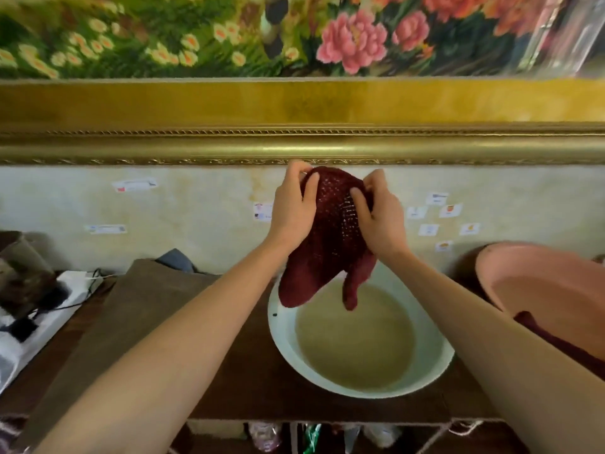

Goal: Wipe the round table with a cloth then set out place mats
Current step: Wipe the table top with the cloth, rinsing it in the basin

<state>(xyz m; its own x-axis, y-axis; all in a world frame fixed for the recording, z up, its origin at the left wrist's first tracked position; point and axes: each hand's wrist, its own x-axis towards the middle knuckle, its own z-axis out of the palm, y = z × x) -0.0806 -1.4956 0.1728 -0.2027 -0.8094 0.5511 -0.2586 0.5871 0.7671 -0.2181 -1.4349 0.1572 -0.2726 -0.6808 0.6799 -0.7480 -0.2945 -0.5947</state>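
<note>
Hanging limp above the white basin [360, 381] — maroon cloth [327, 244], soft, likely wet and heavy, top edge pinched by left hand [291, 208] and right hand [379, 214] — best gripped bunched.

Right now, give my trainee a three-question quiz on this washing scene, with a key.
1. True or false: both the left hand and right hand grip the dark red cloth.
2. What lies directly under the cloth? A) the white basin of cloudy water B) the pink basin C) the bare shelf
3. Fill in: above the hands hangs a flower painting in a ____ frame.

Key: 1 true; 2 A; 3 gold
</note>
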